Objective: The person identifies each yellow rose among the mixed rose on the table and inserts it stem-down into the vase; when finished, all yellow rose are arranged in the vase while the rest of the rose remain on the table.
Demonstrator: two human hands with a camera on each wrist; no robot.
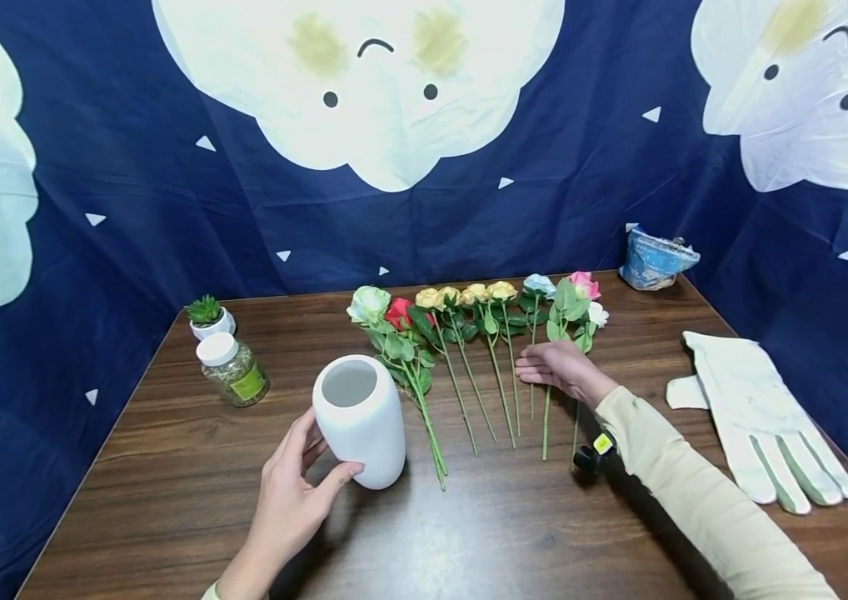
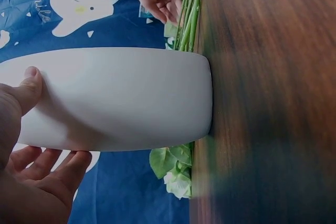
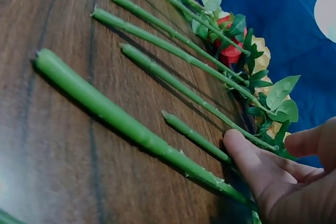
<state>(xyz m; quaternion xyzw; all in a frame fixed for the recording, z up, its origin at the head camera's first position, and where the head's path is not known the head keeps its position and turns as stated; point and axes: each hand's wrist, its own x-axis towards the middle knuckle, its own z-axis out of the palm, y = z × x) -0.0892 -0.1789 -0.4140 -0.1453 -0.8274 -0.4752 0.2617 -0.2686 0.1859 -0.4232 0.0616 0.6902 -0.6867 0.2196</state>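
Note:
My left hand (image 1: 291,492) grips a white vase (image 1: 367,437), thumb on the near side and fingers on the other. The vase stands upright, its mouth toward me. Over the stems on the right, my right hand (image 1: 565,367) reaches with fingers extended and nothing gripped. In the right wrist view a fingertip is close to a short green stem (image 3: 194,136); whether it touches is hard to tell. The artificial roses lie in a row: a pale green rose (image 1: 368,304), a red rose (image 1: 398,313), several yellow ones (image 1: 475,293), a blue rose (image 1: 540,285), a pink rose (image 1: 585,285) and a white rose (image 1: 598,314).
At the left stand a small potted succulent (image 1: 212,320) and a white-lidded jar (image 1: 236,375). White gloves (image 1: 757,408) lie at the right edge of the wooden table (image 1: 469,542). A blue pouch (image 1: 656,262) sits in the back right corner, before a dark blue curtain.

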